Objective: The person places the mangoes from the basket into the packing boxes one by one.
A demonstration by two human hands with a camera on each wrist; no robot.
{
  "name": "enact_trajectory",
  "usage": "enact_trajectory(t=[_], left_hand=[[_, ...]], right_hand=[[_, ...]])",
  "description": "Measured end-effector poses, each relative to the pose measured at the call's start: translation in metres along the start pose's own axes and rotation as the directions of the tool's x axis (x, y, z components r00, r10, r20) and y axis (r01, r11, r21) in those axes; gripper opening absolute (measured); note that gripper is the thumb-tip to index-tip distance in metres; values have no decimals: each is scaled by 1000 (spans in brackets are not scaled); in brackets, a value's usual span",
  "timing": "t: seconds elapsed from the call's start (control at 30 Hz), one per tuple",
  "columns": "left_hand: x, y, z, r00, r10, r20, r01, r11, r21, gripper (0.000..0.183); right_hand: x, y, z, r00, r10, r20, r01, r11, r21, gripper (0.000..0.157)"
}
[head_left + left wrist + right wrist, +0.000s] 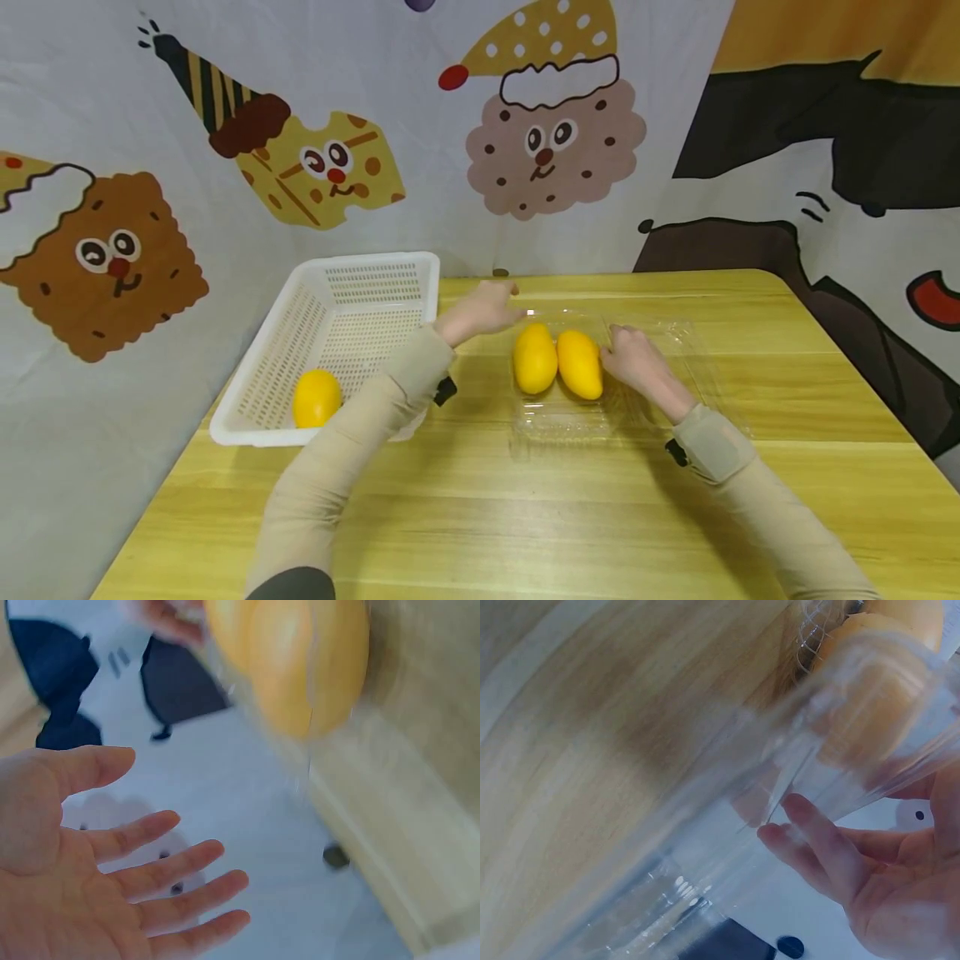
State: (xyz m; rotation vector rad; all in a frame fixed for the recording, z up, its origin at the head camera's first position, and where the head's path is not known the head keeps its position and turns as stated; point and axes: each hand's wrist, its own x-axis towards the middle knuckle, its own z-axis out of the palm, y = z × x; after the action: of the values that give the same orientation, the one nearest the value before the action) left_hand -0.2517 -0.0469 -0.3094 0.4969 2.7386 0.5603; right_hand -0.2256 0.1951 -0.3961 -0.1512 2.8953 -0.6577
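Note:
Two yellow mangoes [536, 358] lie side by side in the base of a clear plastic clamshell box [564, 427], whose clear lid [693, 367] lies folded out to the right. My left hand [483, 312] is held over the box's far left corner; the left wrist view shows its fingers spread and its palm bare. At the seam between base and lid, my right hand [637, 362] grips the box beside the right-hand mango [581, 365]. Its bent fingers [821, 840] show partly through the clear plastic in the right wrist view.
A white plastic basket [251, 429] stands on the left of the wooden table [480, 533], with one mango [316, 398] in its near end. The left forearm passes over the basket's right side. Behind the table hangs a cartoon-printed cloth [427, 183].

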Motion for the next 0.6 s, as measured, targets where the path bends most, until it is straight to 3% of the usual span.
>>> enact_trajectory(t=[0.23, 0.37, 0.47, 0.6], left_hand=[[-25, -34, -31, 994, -88, -60, 94, 989, 115, 63], [-39, -55, -41, 985, -171, -12, 171, 977, 125, 67], [-48, -71, -47, 969, -245, 42, 237, 960, 148, 68], [-58, -92, -51, 927, -360, 105, 331, 918, 221, 70]], right_hand=[[2, 0, 0, 1000, -6, -1, 6, 1000, -6, 57], [2, -1, 1, 1000, -11, -3, 11, 1000, -14, 56], [1, -1, 1, 1000, -13, -1, 13, 1000, -15, 55], [1, -1, 0, 1000, -9, 1, 9, 1000, -5, 56]])
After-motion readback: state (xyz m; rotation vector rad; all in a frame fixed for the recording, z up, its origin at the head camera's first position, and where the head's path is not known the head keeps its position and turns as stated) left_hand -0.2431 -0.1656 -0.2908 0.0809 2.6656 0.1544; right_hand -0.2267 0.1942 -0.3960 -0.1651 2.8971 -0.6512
